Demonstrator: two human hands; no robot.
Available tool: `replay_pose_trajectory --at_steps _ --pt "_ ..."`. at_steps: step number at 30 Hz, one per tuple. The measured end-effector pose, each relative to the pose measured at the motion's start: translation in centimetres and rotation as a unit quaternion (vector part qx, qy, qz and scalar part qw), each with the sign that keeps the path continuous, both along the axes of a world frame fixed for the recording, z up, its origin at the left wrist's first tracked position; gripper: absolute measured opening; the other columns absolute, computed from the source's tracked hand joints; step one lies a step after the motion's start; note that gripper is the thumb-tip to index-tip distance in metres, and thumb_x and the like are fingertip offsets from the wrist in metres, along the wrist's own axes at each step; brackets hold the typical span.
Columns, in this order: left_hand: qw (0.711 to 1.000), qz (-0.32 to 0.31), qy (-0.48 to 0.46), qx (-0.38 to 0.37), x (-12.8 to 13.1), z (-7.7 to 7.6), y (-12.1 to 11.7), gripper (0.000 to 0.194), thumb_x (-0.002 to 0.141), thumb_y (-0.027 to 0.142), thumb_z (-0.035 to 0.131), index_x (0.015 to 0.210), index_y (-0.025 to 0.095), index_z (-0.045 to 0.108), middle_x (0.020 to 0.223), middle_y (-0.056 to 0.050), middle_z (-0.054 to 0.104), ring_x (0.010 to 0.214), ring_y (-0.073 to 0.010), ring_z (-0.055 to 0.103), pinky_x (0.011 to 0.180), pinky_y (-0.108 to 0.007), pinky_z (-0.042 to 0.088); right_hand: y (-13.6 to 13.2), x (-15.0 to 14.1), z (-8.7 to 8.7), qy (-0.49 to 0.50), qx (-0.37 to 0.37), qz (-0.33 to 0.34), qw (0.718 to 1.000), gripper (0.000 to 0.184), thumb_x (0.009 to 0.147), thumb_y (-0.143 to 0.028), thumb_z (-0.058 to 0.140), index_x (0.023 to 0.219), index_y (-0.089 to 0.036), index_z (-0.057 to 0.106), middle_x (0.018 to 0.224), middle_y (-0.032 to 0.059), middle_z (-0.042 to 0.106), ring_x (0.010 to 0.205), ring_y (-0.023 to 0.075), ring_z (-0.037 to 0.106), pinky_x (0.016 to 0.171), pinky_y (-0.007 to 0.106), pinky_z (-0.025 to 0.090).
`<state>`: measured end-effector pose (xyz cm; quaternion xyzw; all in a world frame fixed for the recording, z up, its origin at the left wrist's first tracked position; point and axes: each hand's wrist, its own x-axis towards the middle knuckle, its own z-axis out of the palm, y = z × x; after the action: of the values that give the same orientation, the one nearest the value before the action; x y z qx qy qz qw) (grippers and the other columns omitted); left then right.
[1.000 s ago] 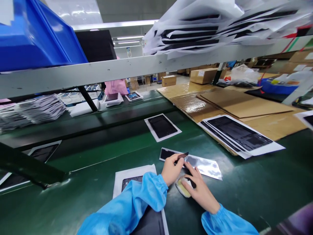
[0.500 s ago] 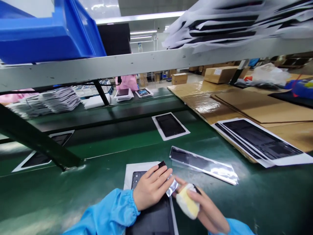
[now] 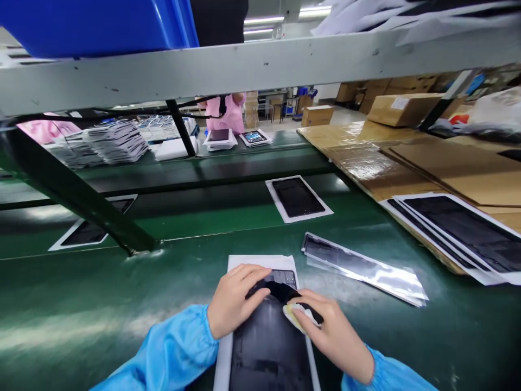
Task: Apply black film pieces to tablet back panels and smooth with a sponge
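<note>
A dark tablet back panel point(image 3: 268, 347) lies on a white foam sheet point(image 3: 244, 264) on the green belt, right in front of me. My left hand point(image 3: 234, 298) rests on its upper part, fingers pinching a small black strip point(image 3: 280, 290) that lies across the panel. My right hand point(image 3: 331, 328) holds a yellowish-white sponge pad point(image 3: 293, 315) against the panel beside the strip. A long shiny backing sheet point(image 3: 362, 269) lies on the belt to the right of the panel.
Another panel on white foam point(image 3: 299, 198) lies further up the green belt point(image 3: 122, 304). A grey shelf rail point(image 3: 260, 62) crosses overhead with a blue bin point(image 3: 101, 24). Cardboard point(image 3: 448, 163) and stacked dark panels point(image 3: 459, 228) sit right. A person in pink point(image 3: 223, 111) stands behind.
Both hands moved from beside the shiny sheet onto the panel in front of me; the black strip, lifted off the sheet, now lies across the panel. My view dropped and shifted.
</note>
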<state>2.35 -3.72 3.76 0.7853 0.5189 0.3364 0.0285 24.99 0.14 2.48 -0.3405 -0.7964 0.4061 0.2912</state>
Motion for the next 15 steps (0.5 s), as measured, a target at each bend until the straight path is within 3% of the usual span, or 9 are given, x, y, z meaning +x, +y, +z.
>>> replay_pose_trajectory --at_steps 2,6,11,15 --pt "1.0 -0.003 -0.007 -0.015 0.0 -0.2 0.2 0.028 0.093 0.038 0.052 0.112 0.021 0.064 0.097 -0.006 0.069 0.088 -0.0172 0.065 0.077 -0.027 0.055 -0.4 -0.4 0.0 -0.015 0.027 0.008 0.999 0.027 0.094 -0.034 0.049 0.087 -0.021 0.071 0.091 0.0084 0.069 0.083 0.0245 0.066 0.074 0.032 0.054" --pt "1.0 -0.007 0.002 -0.01 0.0 -0.8 0.1 0.023 0.095 0.033 0.05 0.096 0.02 0.068 0.082 -0.002 0.07 0.074 -0.0139 0.064 0.068 -0.024 0.053 -0.8 -0.5 -0.6 -0.035 0.055 0.016 0.998 0.025 0.095 -0.031 0.047 0.091 -0.021 0.07 0.096 0.0091 0.069 0.088 0.0243 0.067 0.077 0.031 0.055" --pt "1.0 -0.017 -0.005 -0.023 -0.5 -0.8 0.1 0.026 0.096 0.031 0.048 0.091 0.022 0.071 0.081 -0.001 0.07 0.072 -0.0119 0.064 0.067 -0.022 0.052 -0.6 -0.3 -1.1 -0.056 0.069 0.019 0.996 0.024 0.095 -0.03 0.048 0.094 -0.022 0.071 0.106 0.0091 0.068 0.096 0.025 0.066 0.083 0.033 0.055" --pt "0.998 0.005 -0.05 -0.047 -1.5 -0.4 1.0 0.025 0.095 0.032 0.05 0.09 0.022 0.073 0.083 -0.002 0.072 0.075 -0.0134 0.066 0.071 -0.023 0.052 -0.2 -0.4 -1.0 -0.018 0.083 -0.064 0.994 0.027 0.094 -0.038 0.05 0.095 -0.023 0.073 0.131 0.0105 0.054 0.119 0.0298 0.052 0.097 0.041 0.047"
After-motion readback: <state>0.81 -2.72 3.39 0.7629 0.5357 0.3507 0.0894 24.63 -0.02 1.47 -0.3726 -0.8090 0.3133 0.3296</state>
